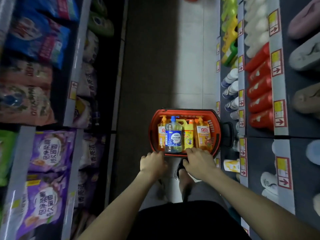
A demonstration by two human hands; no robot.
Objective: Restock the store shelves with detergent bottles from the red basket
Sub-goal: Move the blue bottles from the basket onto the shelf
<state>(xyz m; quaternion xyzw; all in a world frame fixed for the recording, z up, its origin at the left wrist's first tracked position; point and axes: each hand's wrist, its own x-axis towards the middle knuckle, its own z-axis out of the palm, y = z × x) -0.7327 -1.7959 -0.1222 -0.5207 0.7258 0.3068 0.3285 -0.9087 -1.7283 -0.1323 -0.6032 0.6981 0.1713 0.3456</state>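
Observation:
A red basket [215, 118] stands on the aisle floor below me. Inside it stand several detergent bottles: an orange pump bottle [161, 134] at the left, a clear blue-labelled bottle [173, 137], a yellow bottle [188, 137] and another orange pump bottle [203, 134] at the right. My left hand [153, 164] reaches down to the basket's near rim, fingers over its left corner. My right hand [199, 161] lies on the near rim by the yellow bottle, fingers bent over the edge. Whether either hand grips the rim is unclear.
Shelves on the right [241, 94] hold red bottles [259, 94], white bottles, green and yellow bottles and slippers. Shelves on the left [76, 70] hold purple, blue and orange bags. My feet stand just behind the basket. The tiled aisle runs ahead.

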